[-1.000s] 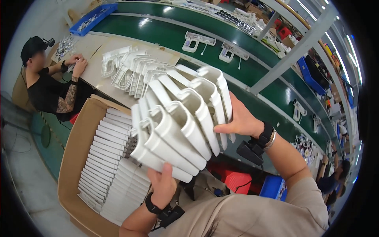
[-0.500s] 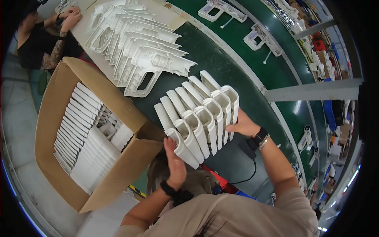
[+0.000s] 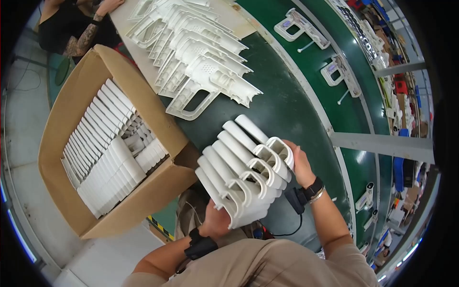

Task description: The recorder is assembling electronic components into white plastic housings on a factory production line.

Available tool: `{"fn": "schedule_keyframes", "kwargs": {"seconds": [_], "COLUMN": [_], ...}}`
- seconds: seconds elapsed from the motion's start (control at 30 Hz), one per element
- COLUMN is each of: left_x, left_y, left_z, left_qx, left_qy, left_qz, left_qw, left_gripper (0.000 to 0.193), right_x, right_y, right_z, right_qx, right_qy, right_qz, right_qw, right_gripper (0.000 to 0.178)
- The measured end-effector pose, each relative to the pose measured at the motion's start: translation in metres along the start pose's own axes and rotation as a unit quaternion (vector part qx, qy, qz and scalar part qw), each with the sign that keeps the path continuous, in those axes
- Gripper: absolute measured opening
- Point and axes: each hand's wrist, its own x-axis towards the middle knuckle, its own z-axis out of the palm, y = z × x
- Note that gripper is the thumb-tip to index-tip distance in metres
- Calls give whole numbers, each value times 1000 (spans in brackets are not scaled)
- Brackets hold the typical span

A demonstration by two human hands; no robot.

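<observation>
A row of white plastic housing shells [image 3: 234,155], nested side by side, is squeezed between my two hands above the green worktop. My left hand [image 3: 216,220] presses on the near left end of the row, its fingers partly hidden behind the shells. At the far right end, my right hand [image 3: 301,165] grips the last shell, with the thumb side showing. The open, curved mouths of the shells face up and toward me, and their long rounded backs point away to the upper left.
To the left stands a cardboard box [image 3: 155,122] packed with rows of white shells. Pistol-shaped white housings [image 3: 205,71] lie overlapped on the worktop [image 3: 282,103] beyond. At right, a green conveyor [image 3: 315,103] carries similar parts behind a metal post [image 3: 382,146]. Another person's arm [image 3: 86,38] is at upper left.
The row of shells has come lower and closer to my body, tilting so its mouths show differently. My left hand has shifted down with it. The whole view has shifted too.
</observation>
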Motion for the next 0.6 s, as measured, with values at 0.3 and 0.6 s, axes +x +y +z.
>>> {"fn": "schedule_keyframes", "kwargs": {"seconds": [0.3, 0.6], "left_x": [56, 131], "left_y": [-36, -10], "left_z": [-2, 66], "left_qx": [505, -34], "left_qy": [-22, -7], "left_qz": [184, 72], "left_qw": [843, 997], "left_gripper": [42, 30], "right_x": [139, 118], "right_y": [-71, -137], "right_z": [43, 27], "right_qx": [-166, -352], "right_qy": [-260, -45], "right_qz": [-41, -294], "right_qw": [950, 887], "right_gripper": [46, 43]}}
